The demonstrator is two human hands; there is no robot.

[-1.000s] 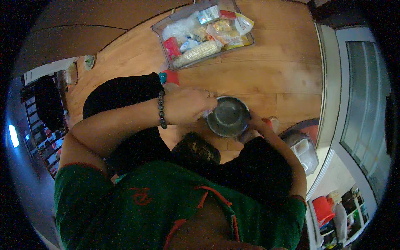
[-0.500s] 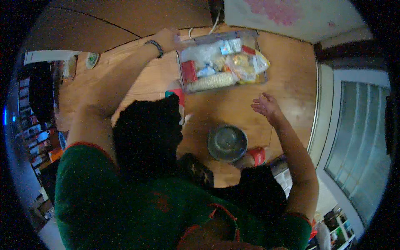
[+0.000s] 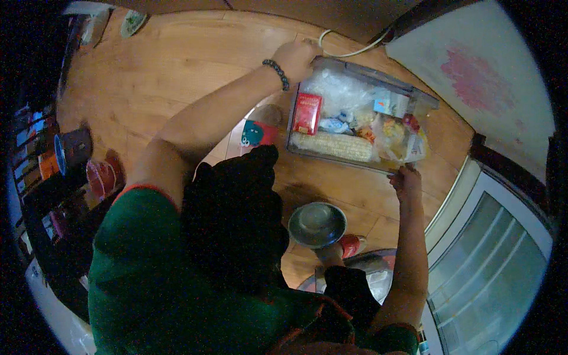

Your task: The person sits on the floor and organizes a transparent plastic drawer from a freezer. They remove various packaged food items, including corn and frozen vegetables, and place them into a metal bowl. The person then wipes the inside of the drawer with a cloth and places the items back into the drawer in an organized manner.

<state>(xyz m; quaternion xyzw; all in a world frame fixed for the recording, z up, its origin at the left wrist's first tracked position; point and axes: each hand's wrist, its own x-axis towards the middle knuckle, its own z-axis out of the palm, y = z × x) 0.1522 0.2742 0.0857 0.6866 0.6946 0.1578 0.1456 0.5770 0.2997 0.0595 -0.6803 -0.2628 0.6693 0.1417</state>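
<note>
A clear grey plastic bin (image 3: 381, 75) lies tilted across the wooden floor (image 3: 160, 71), in front of the person. The left hand (image 3: 297, 58), with a dark bead bracelet (image 3: 277, 72) at the wrist, is at the bin's far left corner, its fingers clamped on the rim. The right hand (image 3: 407, 180) is at the bin's near right corner, its fingers bent against the edge; I cannot tell whether they are clamped or only resting there.

Along the bin's left wall is a red box (image 3: 307, 114); along its near wall lies packed pale corn (image 3: 332, 146). Crumpled clear plastic bags (image 3: 343, 89) fill its far left part, a light blue and white carton (image 3: 390, 103) its far right part, and a clear bag with yellowish contents (image 3: 393, 139) its right end.

On the person's side of the bin, apart from it, is a round metal bowl (image 3: 318, 225), beside a red slipper (image 3: 351, 244). A white cord (image 3: 350, 55) curves just beyond the bin.
</note>
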